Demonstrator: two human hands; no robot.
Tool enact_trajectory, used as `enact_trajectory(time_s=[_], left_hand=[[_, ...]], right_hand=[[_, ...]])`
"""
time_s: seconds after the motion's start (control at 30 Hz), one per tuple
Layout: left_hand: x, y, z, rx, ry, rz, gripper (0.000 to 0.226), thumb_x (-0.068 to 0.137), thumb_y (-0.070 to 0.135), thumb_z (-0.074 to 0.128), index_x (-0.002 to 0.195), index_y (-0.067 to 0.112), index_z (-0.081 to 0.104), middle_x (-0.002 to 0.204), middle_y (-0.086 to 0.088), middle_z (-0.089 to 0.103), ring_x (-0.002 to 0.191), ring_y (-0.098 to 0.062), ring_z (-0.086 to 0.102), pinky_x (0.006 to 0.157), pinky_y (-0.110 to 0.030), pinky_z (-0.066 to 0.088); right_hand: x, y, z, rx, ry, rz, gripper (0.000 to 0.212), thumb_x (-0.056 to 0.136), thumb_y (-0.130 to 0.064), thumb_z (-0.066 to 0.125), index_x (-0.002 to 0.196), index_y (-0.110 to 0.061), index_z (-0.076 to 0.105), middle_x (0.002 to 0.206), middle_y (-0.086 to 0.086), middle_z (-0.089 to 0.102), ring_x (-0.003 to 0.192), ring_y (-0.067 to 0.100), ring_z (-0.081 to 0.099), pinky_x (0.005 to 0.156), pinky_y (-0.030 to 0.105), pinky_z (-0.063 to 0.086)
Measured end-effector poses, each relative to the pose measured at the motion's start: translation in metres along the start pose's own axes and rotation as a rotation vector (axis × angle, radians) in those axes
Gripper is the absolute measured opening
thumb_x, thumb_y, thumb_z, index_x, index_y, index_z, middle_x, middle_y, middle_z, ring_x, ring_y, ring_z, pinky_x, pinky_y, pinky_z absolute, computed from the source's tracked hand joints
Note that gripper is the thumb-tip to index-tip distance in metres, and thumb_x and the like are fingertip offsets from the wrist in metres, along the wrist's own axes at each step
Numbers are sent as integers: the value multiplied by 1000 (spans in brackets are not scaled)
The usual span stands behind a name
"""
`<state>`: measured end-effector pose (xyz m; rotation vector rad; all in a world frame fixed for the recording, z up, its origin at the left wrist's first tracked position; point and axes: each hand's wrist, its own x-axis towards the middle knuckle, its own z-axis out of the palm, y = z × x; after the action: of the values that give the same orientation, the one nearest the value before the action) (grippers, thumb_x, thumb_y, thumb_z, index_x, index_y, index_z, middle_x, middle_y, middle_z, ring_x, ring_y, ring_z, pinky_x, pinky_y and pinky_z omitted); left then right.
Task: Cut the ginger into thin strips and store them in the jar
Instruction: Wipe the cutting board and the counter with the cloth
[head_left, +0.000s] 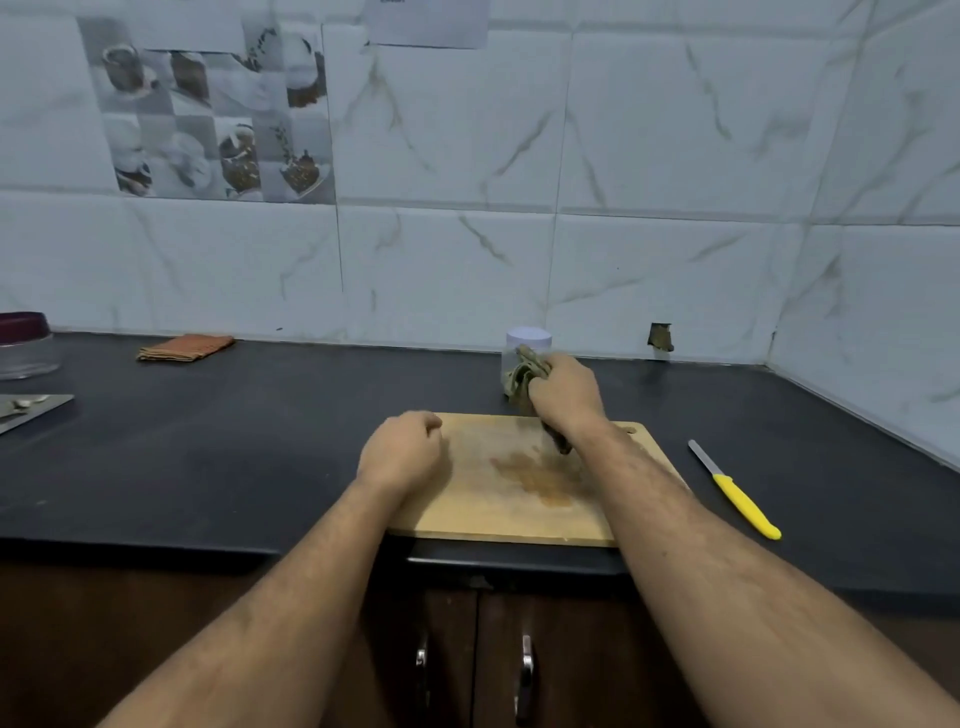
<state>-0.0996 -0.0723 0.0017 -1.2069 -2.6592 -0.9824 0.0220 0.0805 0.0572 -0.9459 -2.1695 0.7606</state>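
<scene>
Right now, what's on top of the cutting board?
A brownish stain mid-board. The left hand rests curled on the cutting board's left edge; the right hand grips a greenish cloth above its far side. Whatever lies beneath the hands is hidden.

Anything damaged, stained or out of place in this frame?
A brownish stain marks the cutting board. The wall tile has a broken hole just above the counter. Otherwise nothing stands out.

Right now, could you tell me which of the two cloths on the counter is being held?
The greenish cloth gripped by the right hand beside the jar; the orange cloth lies folded, untouched, far left.
</scene>
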Motion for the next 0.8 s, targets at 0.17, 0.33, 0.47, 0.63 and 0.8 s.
enact_trajectory(time_s=[0.17,0.33,0.47,0.63,0.8], left_hand=[[-5,-7,21,168,-26,90,35,100,21,29,100,19,64,117,-4,67,123,-24,52,104,-40,37],[-2,-11,26,238,-16,114,39,100,20,27,99,17,65,111,-5,67,120,-23,55,115,-43,26],[2,-14,30,265,2,69,36,101,23,28,99,18,63,109,-5,65,99,-27,60,111,-42,31],[1,-9,29,241,23,-16,32,99,19,33,109,17,64,109,-8,67,102,-29,60,104,-41,36],[-4,-1,22,261,-23,-35,33,91,8,40,112,17,64,107,-7,67,103,-28,58,105,-39,35]], right_hand=[[10,0,44,-287,-239,-135,19,86,-28,66,79,-16,53,86,2,62,86,24,57,69,28,39],[12,7,84,-243,-291,-157,22,98,-29,51,113,-13,46,115,14,63,106,32,57,79,35,41],[10,10,91,-426,-348,-246,40,100,-28,48,139,-17,50,136,11,58,124,30,53,100,38,44],[-3,14,87,-471,-346,-311,26,97,-25,52,120,-19,64,121,7,67,112,30,59,91,36,48],[-44,20,64,-391,-382,-408,28,95,-30,53,119,-24,67,120,3,69,111,29,59,92,40,48]])
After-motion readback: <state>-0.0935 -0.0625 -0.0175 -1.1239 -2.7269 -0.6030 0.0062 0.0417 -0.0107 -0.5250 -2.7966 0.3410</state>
